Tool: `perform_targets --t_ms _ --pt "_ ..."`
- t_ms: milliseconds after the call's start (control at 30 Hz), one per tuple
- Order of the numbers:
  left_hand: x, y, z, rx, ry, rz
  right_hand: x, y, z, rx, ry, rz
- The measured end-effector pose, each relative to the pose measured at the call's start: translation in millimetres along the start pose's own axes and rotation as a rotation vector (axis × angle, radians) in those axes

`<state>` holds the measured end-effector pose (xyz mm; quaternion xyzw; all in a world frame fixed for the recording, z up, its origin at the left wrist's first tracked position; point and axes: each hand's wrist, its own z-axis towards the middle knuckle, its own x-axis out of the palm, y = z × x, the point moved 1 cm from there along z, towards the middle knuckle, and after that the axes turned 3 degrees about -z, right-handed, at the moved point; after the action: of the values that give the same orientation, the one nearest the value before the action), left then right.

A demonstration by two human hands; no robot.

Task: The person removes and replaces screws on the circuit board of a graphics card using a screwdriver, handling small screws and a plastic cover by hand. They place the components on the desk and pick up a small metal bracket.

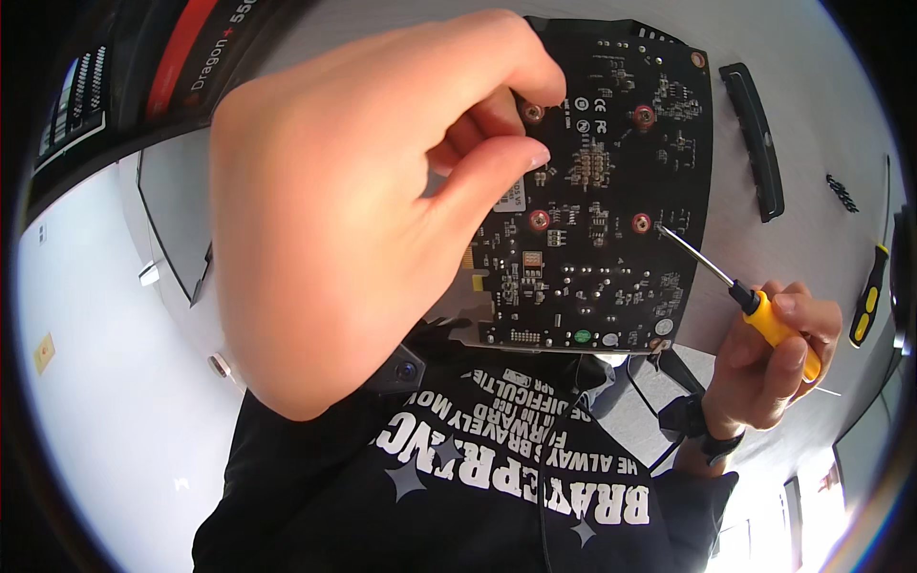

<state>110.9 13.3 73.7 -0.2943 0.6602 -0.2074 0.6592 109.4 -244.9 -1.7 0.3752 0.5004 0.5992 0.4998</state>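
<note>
The left hand [382, 162], thumb and forefinger apart, covers the left edge of a black, rectangular circuit board [611, 258] with red-ringed metal screws [540, 221]. The board lies between both hands; its lower-right screw [641, 222] sits up-left of the right hand [761, 380], which grips a yellow-handled metal screwdriver [772, 323] slanting toward it.

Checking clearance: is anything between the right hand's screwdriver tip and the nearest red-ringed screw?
Nothing visible does. The screwdriver in the right hand has its tip just right of that screw; the left hand blocks the circuit board only farther left.
</note>
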Motion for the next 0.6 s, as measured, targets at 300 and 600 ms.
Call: perform_targets --t_ms 300,600 --pt "-3 11 -9 0.043 -0.016 -0.071 -6 7 -4 0.108 -0.036 -0.054" --pt "10 26 -31 0.19 -0.189 -0.036 -5 8 5 -0.089 0.124 0.047"
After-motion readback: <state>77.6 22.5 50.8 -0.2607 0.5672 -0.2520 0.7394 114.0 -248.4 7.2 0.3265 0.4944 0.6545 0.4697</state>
